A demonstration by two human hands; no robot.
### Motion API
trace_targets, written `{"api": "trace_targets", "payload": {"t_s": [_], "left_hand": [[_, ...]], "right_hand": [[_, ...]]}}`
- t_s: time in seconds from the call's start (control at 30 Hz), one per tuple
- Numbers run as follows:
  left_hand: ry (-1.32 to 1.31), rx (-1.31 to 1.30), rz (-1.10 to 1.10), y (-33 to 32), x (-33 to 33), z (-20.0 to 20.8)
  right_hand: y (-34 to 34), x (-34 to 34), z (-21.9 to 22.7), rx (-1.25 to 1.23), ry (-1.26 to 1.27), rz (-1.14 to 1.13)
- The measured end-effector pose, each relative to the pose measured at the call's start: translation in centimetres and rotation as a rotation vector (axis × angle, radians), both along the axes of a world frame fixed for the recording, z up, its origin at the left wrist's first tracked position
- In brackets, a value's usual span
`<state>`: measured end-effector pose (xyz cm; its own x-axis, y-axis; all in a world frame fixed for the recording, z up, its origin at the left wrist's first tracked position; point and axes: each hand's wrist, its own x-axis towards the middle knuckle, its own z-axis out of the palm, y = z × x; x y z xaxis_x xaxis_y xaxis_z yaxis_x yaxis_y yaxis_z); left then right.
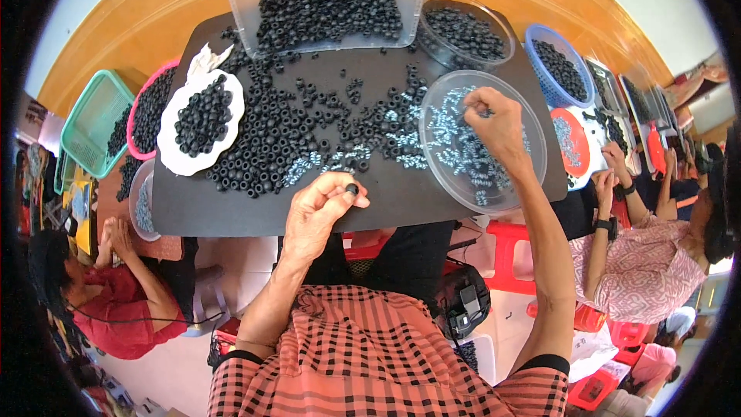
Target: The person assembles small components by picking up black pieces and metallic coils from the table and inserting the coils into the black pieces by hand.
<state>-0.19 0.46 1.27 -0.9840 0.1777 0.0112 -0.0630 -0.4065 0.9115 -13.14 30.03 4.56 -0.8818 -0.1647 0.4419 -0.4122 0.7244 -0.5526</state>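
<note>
head view: dark table; clear bowl on it, ahead-right of left hand; right hand nearer, curled above bowl, can't tell if gripping. left hand pinches black bead, left of bowl, long axis unclear; smallest, pale blue bits in bowl.

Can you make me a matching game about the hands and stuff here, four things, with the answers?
Things
1. Left hand
2. Right hand
3. Plate
4. Basket

Matches
A. Green, left of the plate
B. Pinching one black bead
C. White, with a heap of black beads on it
D. Over the clear bowl

Right pairs: 1-B, 2-D, 3-C, 4-A
</note>
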Motion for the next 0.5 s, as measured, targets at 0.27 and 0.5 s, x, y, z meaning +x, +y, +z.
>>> {"api": "trace_targets", "payload": {"t_s": [0.27,0.5], "left_hand": [[-0.036,0.068,0.029,-0.1,0.2,-0.3],[-0.046,0.103,0.062,0.1,0.4,0.1]], "right_hand": [[-10.7,7.2,3.9,-0.097,0.24,0.333],[-14.0,8.6,1.1,-0.103,0.259,0.392]]}}
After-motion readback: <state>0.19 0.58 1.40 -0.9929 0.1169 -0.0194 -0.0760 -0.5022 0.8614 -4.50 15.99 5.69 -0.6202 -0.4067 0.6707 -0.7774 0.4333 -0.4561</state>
